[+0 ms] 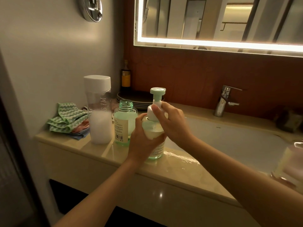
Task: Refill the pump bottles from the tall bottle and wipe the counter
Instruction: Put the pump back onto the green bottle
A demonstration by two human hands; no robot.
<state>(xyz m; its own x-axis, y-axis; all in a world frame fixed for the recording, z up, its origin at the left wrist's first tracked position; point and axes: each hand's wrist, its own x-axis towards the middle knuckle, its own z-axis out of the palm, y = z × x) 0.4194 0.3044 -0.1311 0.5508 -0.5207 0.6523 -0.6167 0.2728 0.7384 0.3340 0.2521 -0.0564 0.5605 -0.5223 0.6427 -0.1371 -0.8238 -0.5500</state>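
A green-tinted pump bottle (155,150) stands on the beige counter (78,145) near the sink's left edge. My left hand (142,140) grips its body. My right hand (170,122) pinches the white collar of the pump head (157,92), which sits on the bottle's neck. Just left of it stands a second green bottle (124,122) with its neck uncovered and no pump on it. Further left stands the tall clear bottle (99,110) with a white cap, about half full of milky liquid. A puddle (180,157) glistens on the counter right of the held bottle.
Folded cloths (68,120), green-white on top, lie at the counter's back left. Dark plates (136,98) are stacked behind the bottles, with a dark bottle (125,76) in the corner. The white sink (229,141) and chrome tap (225,100) lie to the right. A blurred glass object (290,164) sits at the right edge.
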